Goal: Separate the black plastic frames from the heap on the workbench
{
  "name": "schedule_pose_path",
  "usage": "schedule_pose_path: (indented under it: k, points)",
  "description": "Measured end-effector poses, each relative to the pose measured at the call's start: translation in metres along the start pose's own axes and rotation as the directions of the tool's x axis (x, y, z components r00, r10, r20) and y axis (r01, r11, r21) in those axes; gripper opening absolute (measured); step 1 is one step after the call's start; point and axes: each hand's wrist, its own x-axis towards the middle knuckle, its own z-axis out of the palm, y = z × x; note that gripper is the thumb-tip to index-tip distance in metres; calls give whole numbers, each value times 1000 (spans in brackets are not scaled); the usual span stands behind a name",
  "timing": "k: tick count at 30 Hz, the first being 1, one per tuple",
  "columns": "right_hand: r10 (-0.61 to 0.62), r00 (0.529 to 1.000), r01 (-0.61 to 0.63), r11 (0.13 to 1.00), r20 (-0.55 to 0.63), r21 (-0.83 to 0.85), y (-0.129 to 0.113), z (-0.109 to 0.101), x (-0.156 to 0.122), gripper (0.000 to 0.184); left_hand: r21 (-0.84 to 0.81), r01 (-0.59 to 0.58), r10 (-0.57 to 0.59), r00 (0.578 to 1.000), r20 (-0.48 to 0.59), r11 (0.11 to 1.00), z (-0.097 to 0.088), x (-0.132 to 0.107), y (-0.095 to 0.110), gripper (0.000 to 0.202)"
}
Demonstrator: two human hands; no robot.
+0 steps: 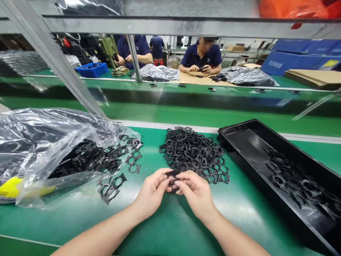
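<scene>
My left hand (153, 192) and my right hand (196, 191) meet above the green table, fingers pinched on black plastic ring parts (173, 181) between them. Fingers cover much of what they hold, so I cannot tell whether it is one part or two. Just beyond my hands lies a heap of black ring parts (190, 149), each with a round opening. A few loose ring parts (109, 192) rest on the table left of my left hand. More of them spill from a clear plastic bag (50, 124) at the left.
At the right stands a long black tray (247, 153) with black parts inside. A slanted metal post (66, 71) rises at the left. Across a green conveyor belt (170, 103), co-workers (201, 57) sit near a blue bin (93, 69) and plastic bags.
</scene>
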Motion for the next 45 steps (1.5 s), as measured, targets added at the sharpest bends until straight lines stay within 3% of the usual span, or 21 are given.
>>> schedule_pose_path:
  k: [6,12,18,23,28,33,40,45]
  points:
    - [-262,964,260,914,37,-312,-2,-1,-2,11,97,-58,47,992,115,994,-6,-10,-5,32]
    - [-362,928,368,846,93,-387,-6,-2,-3,16,208,-137,101,980,172,969,-9,-16,-4,39]
    - [-346,934,352,836,94,-421,-7,-1,-4,14,361,-241,191,967,170,901,-11,-18,-3,42]
    - [-320,943,328,850,91,-412,-8,-1,-5,14,312,-355,299,930,213,881,-10,-17,0,49]
    - [-312,946,320,871,84,-374,-7,1,-8,20,389,-383,360,923,133,838,-11,-14,-10,36]
    - [-301,952,301,889,55,-346,-8,0,-7,19,361,-373,377,924,61,855,-11,-14,-16,35]
    - [-297,952,305,885,78,-353,-13,-2,-5,16,339,-391,389,918,75,856,-10,-16,-16,37]
    - [-161,986,165,949,39,-269,-12,-2,-7,9,378,-446,445,890,96,811,-11,-15,-17,40]
